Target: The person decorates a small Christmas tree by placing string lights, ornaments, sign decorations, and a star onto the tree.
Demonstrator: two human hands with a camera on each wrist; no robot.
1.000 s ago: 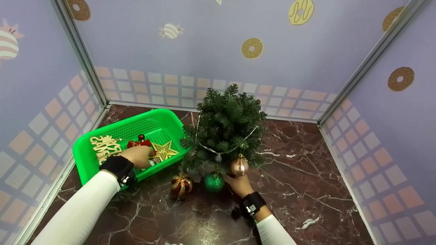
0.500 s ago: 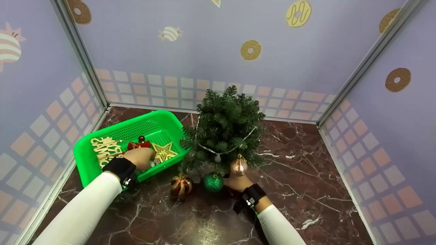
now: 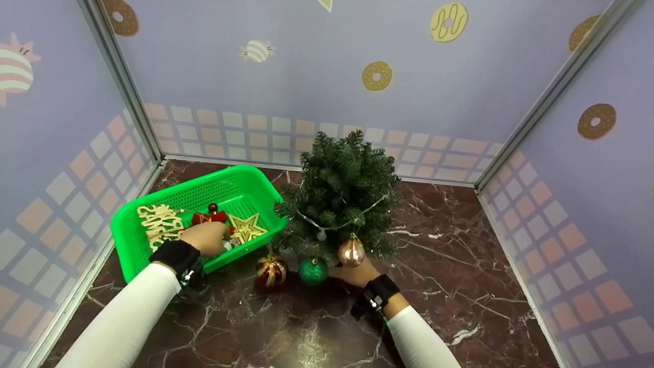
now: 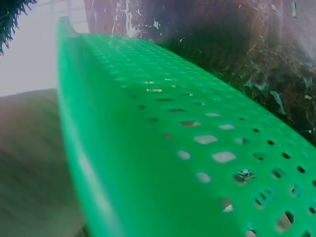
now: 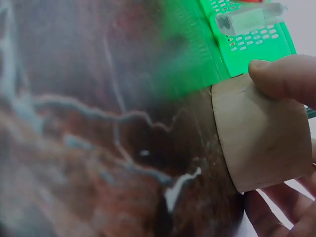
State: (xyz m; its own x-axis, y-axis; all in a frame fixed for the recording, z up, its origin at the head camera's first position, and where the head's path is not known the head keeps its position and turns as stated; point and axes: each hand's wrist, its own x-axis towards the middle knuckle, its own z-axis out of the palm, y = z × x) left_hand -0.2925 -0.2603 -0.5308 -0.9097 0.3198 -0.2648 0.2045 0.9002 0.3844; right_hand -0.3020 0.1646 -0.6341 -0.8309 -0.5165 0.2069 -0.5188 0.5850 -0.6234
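My right hand (image 3: 355,272) holds the small Christmas tree (image 3: 347,179) low down. In the right wrist view, the thumb and fingers (image 5: 284,79) grip its round wooden base (image 5: 266,133). From its lower branches hang a rose-gold ball (image 3: 351,252), a green glitter ball (image 3: 313,271) and a red-and-gold striped ball (image 3: 271,272). My left hand (image 3: 207,237) reaches down into the green basket (image 3: 245,174), its fingertips hidden; I cannot tell if it holds anything. Around it lie a gold star (image 3: 246,228), a red bow (image 3: 208,216) and gold lettering (image 3: 158,225).
A dark red ball (image 3: 213,207) lies behind the bow. A silvery string (image 3: 334,225) with a clear bulb wraps the tree. Patterned walls (image 3: 327,76) enclose the marbled surface (image 3: 439,276) at the back and both sides. A clear cylinder (image 5: 252,19) overlaps the basket in the right wrist view.
The tree has turned a little in my right hand; the rose-gold and green balls have shifted left and the string's left strand has passed out of sight. My left hand stays in the basket.
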